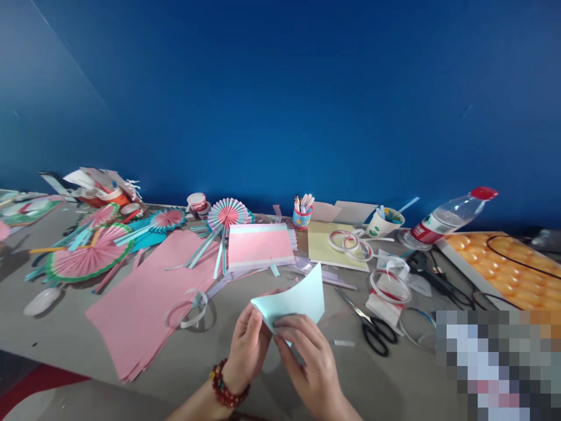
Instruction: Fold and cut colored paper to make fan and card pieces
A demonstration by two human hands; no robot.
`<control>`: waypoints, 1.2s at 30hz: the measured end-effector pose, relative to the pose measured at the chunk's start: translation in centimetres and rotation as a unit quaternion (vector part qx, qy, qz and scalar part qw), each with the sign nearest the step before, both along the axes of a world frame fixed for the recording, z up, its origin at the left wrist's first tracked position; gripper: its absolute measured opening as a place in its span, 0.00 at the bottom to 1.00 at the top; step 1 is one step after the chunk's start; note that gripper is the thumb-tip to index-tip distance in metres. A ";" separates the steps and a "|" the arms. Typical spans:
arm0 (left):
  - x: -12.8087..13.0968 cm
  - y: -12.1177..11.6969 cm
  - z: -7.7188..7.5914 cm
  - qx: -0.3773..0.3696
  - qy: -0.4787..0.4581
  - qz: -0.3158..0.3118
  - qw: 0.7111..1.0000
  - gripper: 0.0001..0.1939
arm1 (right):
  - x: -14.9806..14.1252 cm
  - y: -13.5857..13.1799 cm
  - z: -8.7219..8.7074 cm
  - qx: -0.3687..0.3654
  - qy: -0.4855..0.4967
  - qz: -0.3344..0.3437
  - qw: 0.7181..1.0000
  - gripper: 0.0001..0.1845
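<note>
A sheet of light blue paper [302, 296] is held between my two hands over the front of the table, bent in a curve with its right end rising. My left hand [253, 345] pinches its left edge, thumb on top; a red bead bracelet circles that wrist. Fingers of my right hand [309, 351] lie across the paper's lower part, with the thumb beneath, gripping it. Just beyond the paper is a pink sheet with pale blue borders [260, 247]. Black-handled scissors [372, 327] lie to the right of my right hand.
Pink sheets [144, 298] and a tape roll [195, 310] lie left. Paper fans [92, 252] stand further left. Behind are a pencil cup [302, 216], yellow paper [319, 245] and a paper cup [383, 223]. A bottle [447, 219] and a glue gun [432, 275] are right.
</note>
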State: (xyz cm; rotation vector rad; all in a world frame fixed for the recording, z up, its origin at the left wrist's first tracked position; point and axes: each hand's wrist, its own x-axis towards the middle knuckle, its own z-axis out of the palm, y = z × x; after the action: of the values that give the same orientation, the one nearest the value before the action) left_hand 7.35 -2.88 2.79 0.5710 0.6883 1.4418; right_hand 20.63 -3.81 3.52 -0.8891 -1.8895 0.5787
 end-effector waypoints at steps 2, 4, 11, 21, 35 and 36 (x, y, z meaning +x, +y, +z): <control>0.0 0.0 -0.1 0.005 -0.013 0.006 1.000 0.19 | 0.0 0.1 -0.1 0.001 0.003 0.002 1.000 0.12; 0.0 0.1 -0.4 0.012 -0.027 0.009 1.000 0.18 | 0.0 0.1 -0.2 -0.001 0.005 0.005 1.000 0.12; 0.0 0.3 -0.5 0.020 -0.030 0.016 0.999 0.15 | 0.1 0.3 -0.4 -0.011 0.012 0.017 1.000 0.11; 0.2 0.3 0.1 -0.003 0.002 0.038 0.999 0.16 | 0.0 0.4 -0.6 -0.017 0.018 0.013 1.000 0.10; 0.5 0.4 1.0 -0.036 0.025 0.061 0.997 0.16 | -0.2 0.3 -0.5 -0.046 0.016 -0.009 0.999 0.07; 0.5 0.4 1.0 -0.035 0.027 0.062 0.997 0.16 | -0.2 0.3 -0.5 -0.049 0.013 -0.011 0.999 0.07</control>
State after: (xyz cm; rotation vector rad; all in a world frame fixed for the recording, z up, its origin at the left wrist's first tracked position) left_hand 7.84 -2.51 3.79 0.5217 0.8261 1.5159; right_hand 20.42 -3.48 3.06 -0.9600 -1.8382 0.6714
